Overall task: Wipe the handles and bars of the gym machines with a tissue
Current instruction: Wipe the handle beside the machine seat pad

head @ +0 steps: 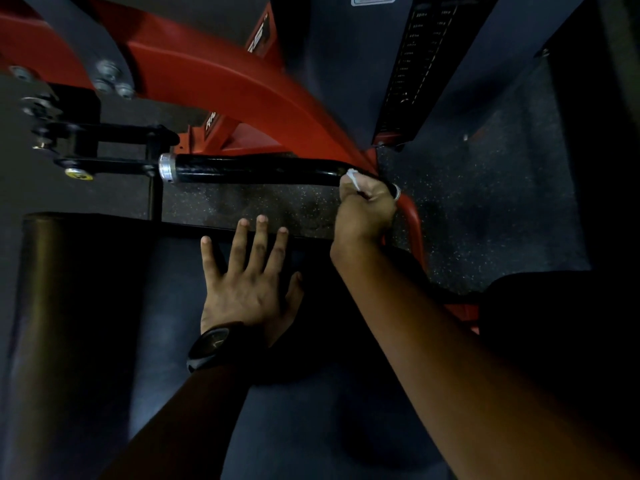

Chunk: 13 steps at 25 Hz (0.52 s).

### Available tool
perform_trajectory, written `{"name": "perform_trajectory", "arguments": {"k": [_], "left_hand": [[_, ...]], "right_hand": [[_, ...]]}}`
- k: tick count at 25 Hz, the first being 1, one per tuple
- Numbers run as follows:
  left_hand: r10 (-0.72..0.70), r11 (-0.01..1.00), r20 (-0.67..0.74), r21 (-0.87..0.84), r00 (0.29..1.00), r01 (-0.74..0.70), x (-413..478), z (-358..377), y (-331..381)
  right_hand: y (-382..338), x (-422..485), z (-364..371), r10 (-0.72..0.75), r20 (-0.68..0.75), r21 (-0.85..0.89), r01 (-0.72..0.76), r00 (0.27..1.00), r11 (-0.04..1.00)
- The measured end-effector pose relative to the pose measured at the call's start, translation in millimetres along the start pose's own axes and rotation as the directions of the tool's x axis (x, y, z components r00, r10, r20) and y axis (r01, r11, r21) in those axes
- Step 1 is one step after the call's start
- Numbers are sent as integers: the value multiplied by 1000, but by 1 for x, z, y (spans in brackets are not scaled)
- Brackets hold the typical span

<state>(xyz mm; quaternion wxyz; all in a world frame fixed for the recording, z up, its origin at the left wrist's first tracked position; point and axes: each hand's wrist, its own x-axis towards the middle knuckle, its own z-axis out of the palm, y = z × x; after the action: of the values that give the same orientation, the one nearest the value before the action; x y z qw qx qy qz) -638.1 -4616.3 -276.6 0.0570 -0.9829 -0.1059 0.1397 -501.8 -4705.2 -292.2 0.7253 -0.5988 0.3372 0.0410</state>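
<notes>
Your right hand (367, 206) grips the tissue (352, 175) around the black handle (256, 169); your left hand (247, 282) rests flat, fingers spread, on the pad (166, 306).

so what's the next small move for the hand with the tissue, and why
Probably slide the right hand, curled round the white tissue, leftward along the glossy black handle bar toward its silver collar: the tissue sits at the bar's right end, so most of its length lies that way.

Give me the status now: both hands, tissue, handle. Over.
Right hand grips tissue at right end of black handle. Left hand flat on pad, fingers spread. Rest of handle bare, nothing blocking.
</notes>
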Motion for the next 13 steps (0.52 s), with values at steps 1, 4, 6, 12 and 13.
{"name": "perform_trajectory", "arguments": {"k": [1, 4, 6, 12, 13], "left_hand": [[-2, 1000, 2, -1, 1000, 2, 0, -1, 0], [-1, 1000, 7, 0, 1000, 1, 1, -1, 0], [3, 1000, 1, 8, 1000, -3, 1, 0, 0], [28, 1000, 13, 0, 1000, -28, 1, -1, -1], [34, 999, 15, -14, 999, -33, 1, -2, -1]], "right_hand": [[4, 2, 0, -34, -8, -33, 34, 999, 999], [12, 2, 0, -230, 31, -159, 232, 973, 960], [16, 1, 2, -393, 59, -223, 396, 918, 891], [5, -22, 17, -594, 522, -434, 790, 612, 432], [-1, -18, 15, -591, 669, -350, 892, 451, 285]]}}
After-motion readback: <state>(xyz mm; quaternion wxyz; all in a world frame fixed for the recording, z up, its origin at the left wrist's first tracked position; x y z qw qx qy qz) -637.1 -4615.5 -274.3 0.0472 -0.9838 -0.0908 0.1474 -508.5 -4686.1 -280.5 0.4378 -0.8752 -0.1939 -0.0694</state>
